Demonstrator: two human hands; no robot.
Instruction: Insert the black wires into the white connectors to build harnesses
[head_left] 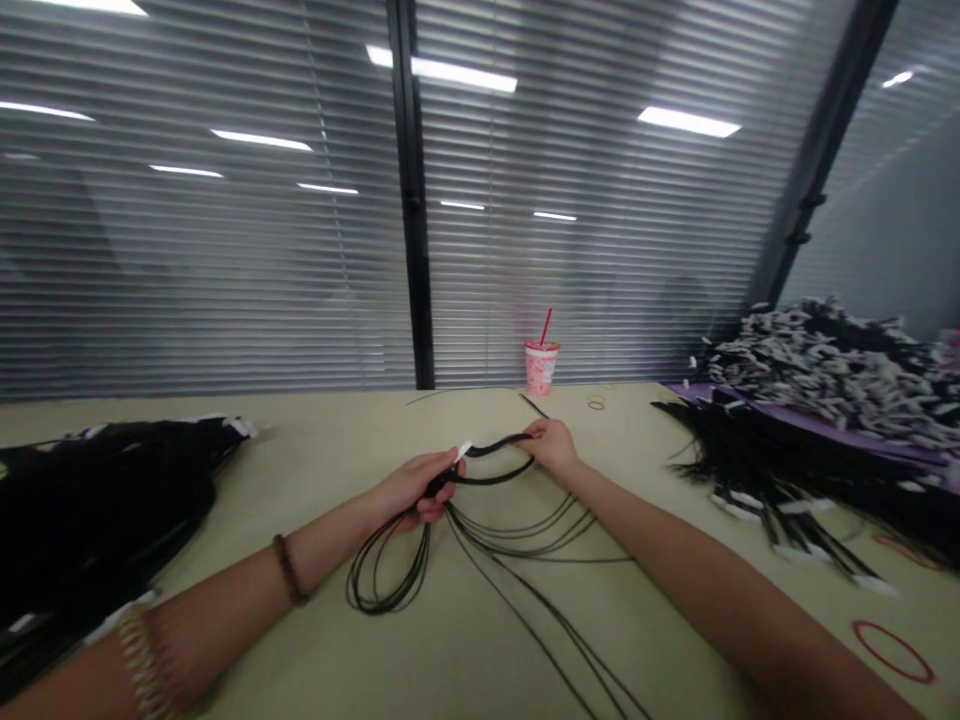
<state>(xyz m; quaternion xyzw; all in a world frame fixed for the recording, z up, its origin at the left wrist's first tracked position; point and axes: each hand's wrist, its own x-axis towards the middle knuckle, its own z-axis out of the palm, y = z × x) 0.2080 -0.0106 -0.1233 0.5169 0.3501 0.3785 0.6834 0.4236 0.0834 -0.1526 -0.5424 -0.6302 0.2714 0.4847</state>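
Observation:
A bundle of thin black cables [390,598] is gathered in my left hand [420,490], its fingers closed around it. Loops hang below that hand, and loose strands fan out to the right and toward me. A small white connector or tag [463,452] pokes up at my left fingertips. My right hand [551,445] pinches a thicker black section [491,481] of the same bundle, which bows between the two hands. One dark end sticks out beyond my right fingers.
A pink cup [541,368] with a red straw stands at the back by the blinds. Black cable piles lie left [112,510] and right [757,470], with many white-ended pieces [832,370] heaped behind on purple material. A red rubber band [892,651] lies at front right.

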